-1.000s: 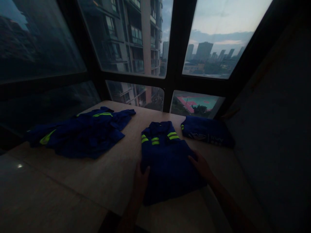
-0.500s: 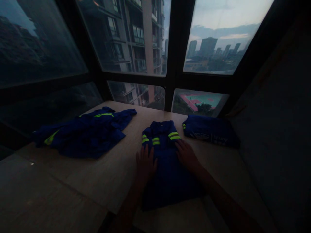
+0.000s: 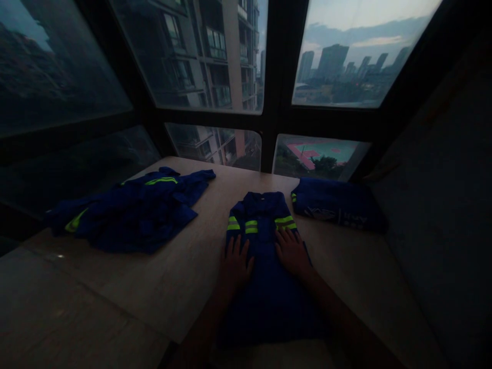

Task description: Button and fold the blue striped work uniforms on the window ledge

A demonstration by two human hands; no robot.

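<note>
A dark blue shirt (image 3: 265,287) with yellow-green striped bands lies in a long narrow shape, its collar toward the window. My left hand (image 3: 235,261) rests flat on its left side, fingers apart, just below the bands. On the right side my right hand (image 3: 292,252) lies with its fingers spread, the fingertips touching the right band. Neither hand grips the cloth. The lower end of the shirt is dim between my forearms.
A crumpled blue garment (image 3: 134,215) with yellow-green bands lies at the left. At the right back is a folded blue garment (image 3: 338,202) with white print, beside a dark wall. Window frames rise behind the pale stone surface (image 3: 126,282).
My right hand has shifted slightly down relative to the shirt's right band, which now shows more fully. The whole view has moved a little.
</note>
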